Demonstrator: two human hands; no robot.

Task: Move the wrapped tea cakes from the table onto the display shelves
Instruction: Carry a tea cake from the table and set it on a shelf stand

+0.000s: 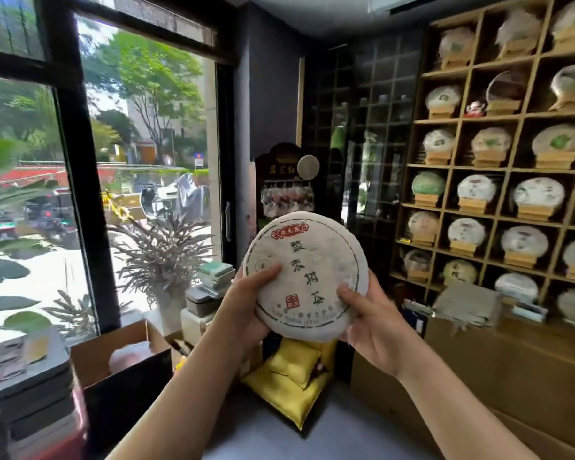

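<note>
A round tea cake [307,270] in white paper with dark characters and a red label is held up in mid-air, face toward me. My left hand [248,303] grips its lower left edge, thumb on the front. My right hand [367,322] grips its lower right edge, thumb also on the front. The wooden display shelves [508,167] fill the right wall. Most compartments hold a wrapped tea cake [538,192] upright on a small wooden stand. The table is out of view.
A large window [97,161] takes up the left. A dried plant [161,257] in a white pot and stacked boxes [210,287] stand by it. Yellow cushions [291,380] lie on the floor below the cake. Cardboard boxes [498,366] sit under the shelves; dark boxes [30,386] stand at lower left.
</note>
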